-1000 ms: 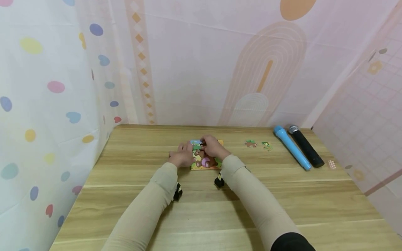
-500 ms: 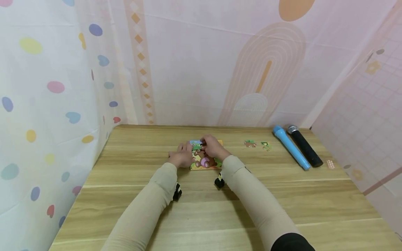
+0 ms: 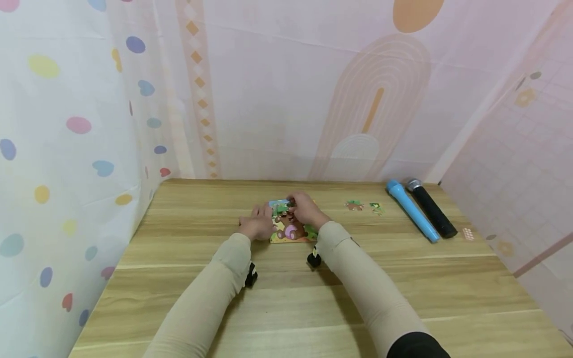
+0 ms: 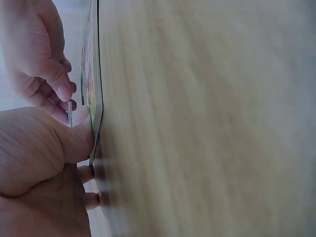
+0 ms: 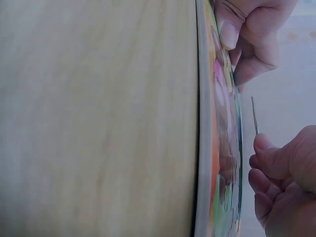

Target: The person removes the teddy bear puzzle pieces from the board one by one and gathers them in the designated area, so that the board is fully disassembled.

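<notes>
A puzzle board (image 3: 293, 232) with a brown bear picture lies on the table. My right hand (image 3: 306, 209) is over its upper part, pinching a thin puzzle piece (image 5: 254, 114) between thumb and fingers. That piece is seen edge-on, raised off the board in the right wrist view; its picture is hard to make out. My left hand (image 3: 258, 223) rests at the board's left edge, its thumb (image 4: 79, 142) touching the board. Part of the board is hidden beneath both hands.
Loose puzzle pieces lie right of the board, a brown-and-green one (image 3: 354, 205) and green-yellow ones (image 3: 377, 209). Farther right are a blue toy microphone (image 3: 413, 211), a black microphone (image 3: 431, 209) and a small pink-dotted item (image 3: 468, 234). A patterned curtain (image 3: 268, 99) hangs behind the table (image 3: 286, 308).
The head view has shifted slightly. My right hand stays over the board's upper part with small finger movements, while my left hand holds its place at the left edge.
</notes>
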A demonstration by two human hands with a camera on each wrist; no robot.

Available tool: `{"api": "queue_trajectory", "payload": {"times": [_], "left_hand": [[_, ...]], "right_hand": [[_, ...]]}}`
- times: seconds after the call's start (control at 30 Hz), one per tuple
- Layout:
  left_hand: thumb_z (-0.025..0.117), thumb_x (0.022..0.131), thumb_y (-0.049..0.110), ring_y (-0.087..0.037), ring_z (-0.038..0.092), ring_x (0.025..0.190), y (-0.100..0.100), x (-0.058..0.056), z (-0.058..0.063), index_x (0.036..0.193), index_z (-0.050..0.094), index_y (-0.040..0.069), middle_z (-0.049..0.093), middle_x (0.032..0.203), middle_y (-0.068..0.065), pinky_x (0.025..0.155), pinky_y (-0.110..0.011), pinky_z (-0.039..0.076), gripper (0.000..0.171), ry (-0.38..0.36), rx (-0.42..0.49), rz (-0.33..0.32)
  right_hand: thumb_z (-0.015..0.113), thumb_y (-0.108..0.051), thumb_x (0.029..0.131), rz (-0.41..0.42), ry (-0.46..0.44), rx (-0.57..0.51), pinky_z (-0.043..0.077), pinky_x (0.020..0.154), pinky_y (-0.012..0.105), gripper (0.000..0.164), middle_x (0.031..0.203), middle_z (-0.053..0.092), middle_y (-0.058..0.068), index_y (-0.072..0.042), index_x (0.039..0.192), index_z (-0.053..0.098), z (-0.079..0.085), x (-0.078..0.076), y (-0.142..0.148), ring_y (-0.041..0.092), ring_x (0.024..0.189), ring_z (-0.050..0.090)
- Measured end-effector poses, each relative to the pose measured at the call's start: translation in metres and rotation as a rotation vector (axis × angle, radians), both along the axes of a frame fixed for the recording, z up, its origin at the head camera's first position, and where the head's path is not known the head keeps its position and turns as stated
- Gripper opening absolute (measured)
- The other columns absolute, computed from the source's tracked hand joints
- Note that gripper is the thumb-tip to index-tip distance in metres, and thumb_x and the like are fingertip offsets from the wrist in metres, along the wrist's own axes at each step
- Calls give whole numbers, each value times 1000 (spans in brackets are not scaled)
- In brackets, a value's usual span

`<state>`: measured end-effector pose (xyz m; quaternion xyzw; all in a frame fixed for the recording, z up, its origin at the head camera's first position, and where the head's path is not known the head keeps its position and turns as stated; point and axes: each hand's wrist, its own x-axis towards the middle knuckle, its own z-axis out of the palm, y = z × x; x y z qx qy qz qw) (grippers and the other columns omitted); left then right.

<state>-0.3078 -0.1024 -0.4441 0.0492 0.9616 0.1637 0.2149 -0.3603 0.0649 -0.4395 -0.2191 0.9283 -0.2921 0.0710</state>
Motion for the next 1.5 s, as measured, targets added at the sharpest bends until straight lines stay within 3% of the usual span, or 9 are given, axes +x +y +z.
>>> {"api": "queue_trajectory", "payload": {"times": [0.37,0.63,0.87,1.07,1.33,1.5], "left_hand": [[45,108,33,-34,-9,155,-1,-2,-5,161,-10,3,-7,170,-16,114,-73,8,82,-10,9,-4],[46,108,30,-34,-6,156,-1,9,7,161,-7,1,-4,169,-18,113,-75,6,80,16,36,1],[45,109,28,-35,-3,156,0,18,16,161,-4,0,-2,169,-20,113,-75,6,77,25,35,-4],[46,109,29,-35,-4,156,-2,16,14,161,-5,1,-2,169,-19,114,-74,5,79,27,47,-8],[43,110,27,-34,-6,156,-2,10,7,162,-6,3,-3,170,-17,113,-75,-1,76,6,55,3],[43,109,30,-32,-10,155,-2,2,-1,162,-10,6,-7,170,-14,113,-75,-3,78,-8,39,6]], "right_hand": [[55,6,101,-30,-47,-34,51,98,41,35,130,58,21,4,136,57,0,-1,11,32,120,58],[53,12,98,-23,-55,-33,51,97,40,39,130,58,22,5,136,56,3,-3,22,32,120,57],[54,8,100,-37,-35,-13,50,98,41,37,127,58,19,3,137,56,2,-5,32,31,118,57],[54,14,96,-54,-56,-35,50,100,40,43,128,56,20,5,138,54,5,-7,39,31,118,57],[56,4,101,-53,-18,0,48,103,41,34,126,58,20,6,135,56,8,-10,49,34,122,56],[50,14,98,-75,-57,-43,48,104,42,39,127,58,20,7,136,54,10,-11,61,34,122,56]]}}
